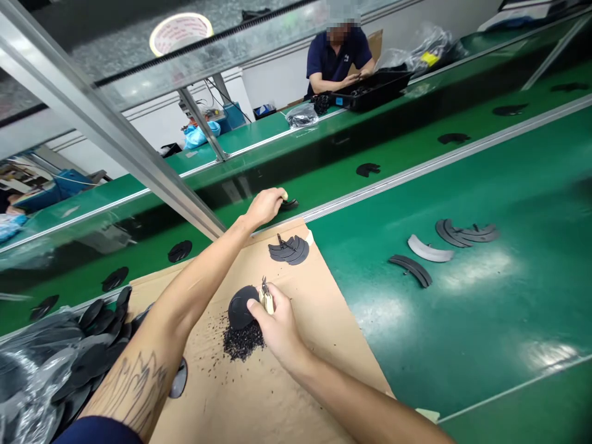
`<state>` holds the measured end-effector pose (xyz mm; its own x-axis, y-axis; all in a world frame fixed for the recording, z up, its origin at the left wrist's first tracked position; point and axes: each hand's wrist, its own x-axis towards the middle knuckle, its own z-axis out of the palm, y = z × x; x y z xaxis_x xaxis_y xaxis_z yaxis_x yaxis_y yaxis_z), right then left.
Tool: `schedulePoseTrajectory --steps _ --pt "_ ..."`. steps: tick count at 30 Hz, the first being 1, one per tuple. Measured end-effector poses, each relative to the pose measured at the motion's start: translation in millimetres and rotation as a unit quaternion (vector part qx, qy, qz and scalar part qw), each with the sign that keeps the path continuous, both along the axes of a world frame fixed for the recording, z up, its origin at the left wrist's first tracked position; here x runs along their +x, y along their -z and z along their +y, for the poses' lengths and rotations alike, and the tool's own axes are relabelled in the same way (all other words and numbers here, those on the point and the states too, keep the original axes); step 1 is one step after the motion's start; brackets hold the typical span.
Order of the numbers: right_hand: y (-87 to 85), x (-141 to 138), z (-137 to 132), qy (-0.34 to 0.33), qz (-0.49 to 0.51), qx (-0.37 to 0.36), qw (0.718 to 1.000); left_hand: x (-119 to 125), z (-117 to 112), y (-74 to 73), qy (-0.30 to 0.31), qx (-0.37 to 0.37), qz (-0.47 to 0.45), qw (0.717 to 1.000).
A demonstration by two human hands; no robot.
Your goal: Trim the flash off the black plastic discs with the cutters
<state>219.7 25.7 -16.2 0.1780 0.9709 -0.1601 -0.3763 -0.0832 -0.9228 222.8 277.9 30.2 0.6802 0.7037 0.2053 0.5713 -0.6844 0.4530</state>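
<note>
My left hand (266, 206) reaches over the green conveyor belt, its fingers pinched at the end of a black curved plastic part (290, 204). My right hand (282, 324) is closed around a pair of side cutters (267, 297) with pale handles, jaws pointing away from me. The same hand's thumb presses on a round black plastic piece (243, 307), held just above a pile of small black clippings (243, 343). Beyond it, a fan of overlapping dark curved parts (289, 250) lies on the cardboard sheet (324, 320).
Round black pieces in a clear plastic bag (41, 364) crowd the left. Loose curved parts (430, 248) lie on the green table at right. Black parts (367, 169) are spaced along the belt. A metal post (124, 132) slants across the left; opposite sits a person (340, 61) beside a black tray (374, 89).
</note>
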Motion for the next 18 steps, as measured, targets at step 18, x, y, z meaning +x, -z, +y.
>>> schedulePoseTrajectory --steps 18 --pt "-17.3 -1 -7 -0.101 -0.299 0.208 0.926 -184 -250 30.7 -0.194 -0.323 -0.399 0.836"
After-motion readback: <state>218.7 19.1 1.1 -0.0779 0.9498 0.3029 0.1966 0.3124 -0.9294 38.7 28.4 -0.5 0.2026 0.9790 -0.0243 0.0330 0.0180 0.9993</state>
